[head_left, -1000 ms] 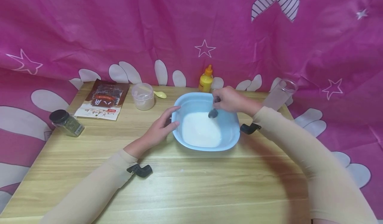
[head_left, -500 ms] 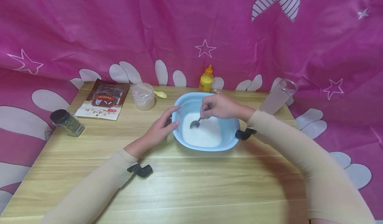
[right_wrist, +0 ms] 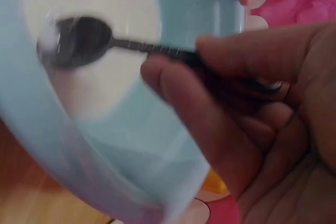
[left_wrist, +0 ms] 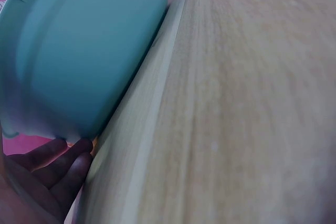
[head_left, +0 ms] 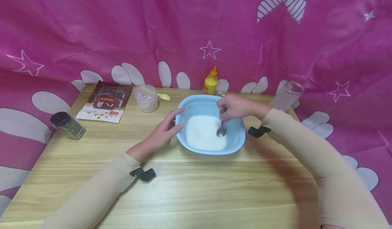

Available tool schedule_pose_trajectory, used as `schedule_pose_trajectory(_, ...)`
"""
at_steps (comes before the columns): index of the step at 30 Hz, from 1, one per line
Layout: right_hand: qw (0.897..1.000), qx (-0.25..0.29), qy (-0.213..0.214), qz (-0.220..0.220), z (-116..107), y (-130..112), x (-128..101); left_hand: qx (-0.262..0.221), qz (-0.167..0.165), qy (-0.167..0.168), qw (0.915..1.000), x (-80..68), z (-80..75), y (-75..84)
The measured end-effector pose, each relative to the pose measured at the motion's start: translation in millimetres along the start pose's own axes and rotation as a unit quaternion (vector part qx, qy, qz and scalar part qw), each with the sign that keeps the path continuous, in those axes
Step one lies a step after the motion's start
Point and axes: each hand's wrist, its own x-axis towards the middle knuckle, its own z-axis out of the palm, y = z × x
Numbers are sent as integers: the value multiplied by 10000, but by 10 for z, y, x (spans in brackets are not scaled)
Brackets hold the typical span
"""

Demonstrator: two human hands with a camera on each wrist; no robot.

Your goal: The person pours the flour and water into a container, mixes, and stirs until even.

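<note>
A light blue basin (head_left: pixel 235 147) with white contents (head_left: pixel 203 133) stands on the table. In my right hand (head_left: pixel 234 107) I hold a dark metal spoon (head_left: pixel 222 130) by its handle, bowl end down inside the basin. The right wrist view shows the spoon's bowl (right_wrist: pixel 86 40) blurred near the basin wall, with something white at its tip. My left hand (head_left: pixel 160 133) rests against the basin's left side, thumb and forefinger spread at the rim. The left wrist view has its fairly straight fingers (left_wrist: pixel 68 169) touching the outer wall.
Behind the basin stands a yellow squeeze bottle (head_left: pixel 210 82). A clear tub (head_left: pixel 147 101), a yellow spoon (head_left: pixel 164 96), a brown-and-white packet (head_left: pixel 105 103) and a black-lidded jar (head_left: pixel 68 125) lie to the left. A tall clear cup (head_left: pixel 286 96) with cloudy contents is at back right.
My right hand and the spoon have swept left across the basin, then back to the right, where the spoon now sits lower than at first. My left hand has stayed at the rim.
</note>
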Motion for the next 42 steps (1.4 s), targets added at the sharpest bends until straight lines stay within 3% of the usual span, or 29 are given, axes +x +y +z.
schedule_pose_trajectory(6, 9945, -812, 646, 105, -32, -23, 54, 29, -21, -6, 10000, -1, -8, -8)
schedule_pose_trajectory(14, 9909, -672, 1170, -1, 67, -123, 172, 5, 22, -30, 10000, 4, -6, -17)
schedule_pose_trajectory(21, 9938, -333, 923, -514, 206, -262, 252, 22, -12, -41, 10000, -2, -8, -6)
schedule_pose_trajectory(28, 9947, 238, 36, -1003, 276, -306, 217, -4, -10, -50, 10000, -5, -9, -3)
schedule_pose_trajectory(32, 9957, 290, -434, -764, 224, -253, 152, -5, -10, -39, 10000, -1, -6, 0)
schedule_pose_trajectory(35, 9975, 328, -450, -429, 153, -194, 96, -3, -5, -46, 10000, 1, -6, -3)
schedule_pose_trajectory(42, 9971, -266, 682, 231, 13, -89, 86, -5, 25, -21, 10000, 0, -6, -9)
